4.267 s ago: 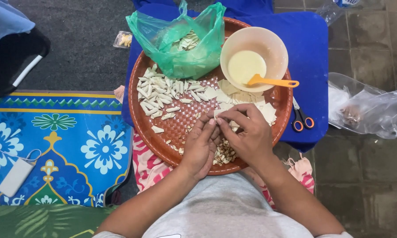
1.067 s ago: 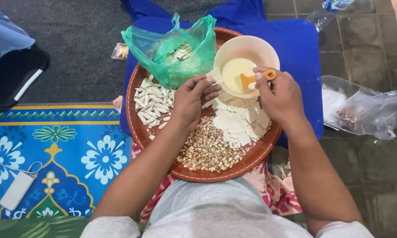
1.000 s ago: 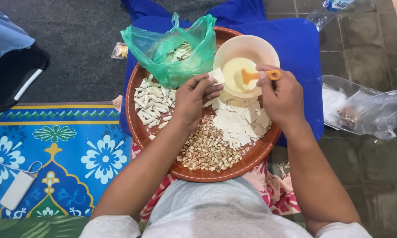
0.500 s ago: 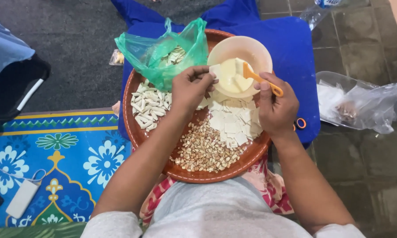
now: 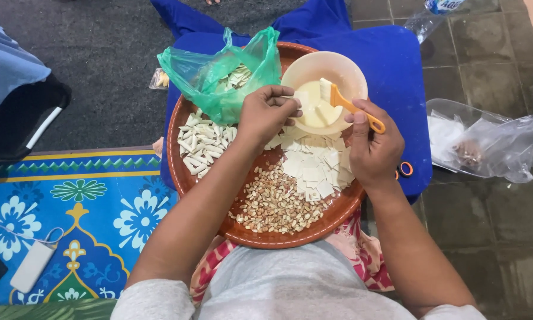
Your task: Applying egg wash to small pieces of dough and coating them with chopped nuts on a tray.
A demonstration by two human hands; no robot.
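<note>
Hands over the tray, brushing paste onto a thin dough square

The right hand (image 5: 376,148) was closed round the handle of a small orange spatula (image 5: 352,106), its blade dipped into the pale paste in the cream bowl (image 5: 326,71) at the far side of the round brown tray (image 5: 278,237). The left hand (image 5: 266,112), fingers curled, pinched one thin white wrapper square (image 5: 305,98) at the bowl's near rim. That square looked feather-light, limp and easy to tear, best pinched softly by an edge or corner, I thought; damp paste would likely make it sticky. More squares (image 5: 314,166) lay piled just below the bowl, peanuts (image 5: 275,204) near the person's lap, rolled pieces (image 5: 201,142) to the left beside a green plastic bag (image 5: 219,77).
</note>
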